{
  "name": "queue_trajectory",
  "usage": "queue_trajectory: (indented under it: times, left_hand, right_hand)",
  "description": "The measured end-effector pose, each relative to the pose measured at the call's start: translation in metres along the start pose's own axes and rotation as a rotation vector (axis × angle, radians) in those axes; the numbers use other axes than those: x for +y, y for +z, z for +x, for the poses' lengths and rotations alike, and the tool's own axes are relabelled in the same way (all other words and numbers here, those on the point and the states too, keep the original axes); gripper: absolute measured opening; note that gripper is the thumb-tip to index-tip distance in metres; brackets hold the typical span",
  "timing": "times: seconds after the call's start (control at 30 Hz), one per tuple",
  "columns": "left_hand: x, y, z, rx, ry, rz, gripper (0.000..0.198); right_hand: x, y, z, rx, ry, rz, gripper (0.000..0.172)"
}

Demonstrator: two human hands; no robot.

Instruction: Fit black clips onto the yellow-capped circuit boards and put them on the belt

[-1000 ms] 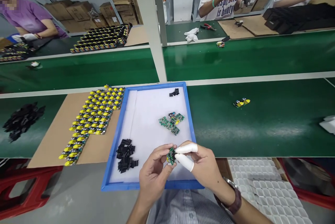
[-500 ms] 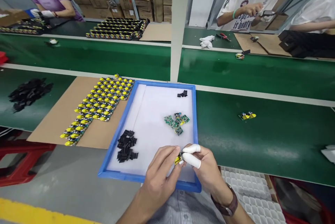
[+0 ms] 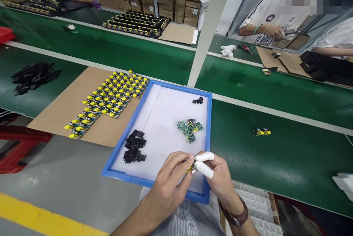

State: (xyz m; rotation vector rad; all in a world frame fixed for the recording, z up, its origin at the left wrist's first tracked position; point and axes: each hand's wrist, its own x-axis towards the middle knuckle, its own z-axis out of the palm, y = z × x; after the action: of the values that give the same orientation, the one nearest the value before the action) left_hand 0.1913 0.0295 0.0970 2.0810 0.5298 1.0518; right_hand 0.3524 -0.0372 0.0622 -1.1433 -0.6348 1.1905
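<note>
Lower centre of the frame, the left hand point(image 3: 168, 185) and right hand point(image 3: 220, 179) pinched one circuit board point(image 3: 190, 169) between their fingertips; beyond, mid-frame, lay perhaps five loose boards point(image 3: 184, 129).

left grip point(image 3: 171, 183): curled, pinched | right grip point(image 3: 218, 175): pinched | pose: close together, angled inward
</note>
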Motion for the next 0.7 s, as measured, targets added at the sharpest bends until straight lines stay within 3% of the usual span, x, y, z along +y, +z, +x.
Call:
queue_trajectory:
  times: [0.1, 0.2, 0.4, 0.57, 0.7]
  left_hand:
    - [-0.001, -0.001, -0.002, -0.028, -0.01, -0.014, 0.057]
    - [-0.001, 0.0, -0.003, -0.028, -0.051, 0.005, 0.056]
    - [-0.006, -0.001, -0.004, -0.054, -0.01, -0.067, 0.057]
    - [-0.017, -0.003, -0.01, -0.009, -0.238, -0.26, 0.048]
    - [-0.02, -0.001, -0.011, 0.076, -0.332, -0.38, 0.039]
  right_hand:
    - [-0.001, -0.001, 0.002, -0.021, 0.059, 0.06, 0.014]
    - [-0.004, -0.004, 0.004, -0.045, 0.022, -0.021, 0.014]
    - [-0.013, -0.007, 0.005, -0.136, 0.103, -0.026, 0.016]
    - [-0.02, 0.012, 0.0, -0.012, -0.066, -0.127, 0.014]
    - [-0.019, 0.028, -0.005, 0.073, -0.194, -0.217, 0.009]
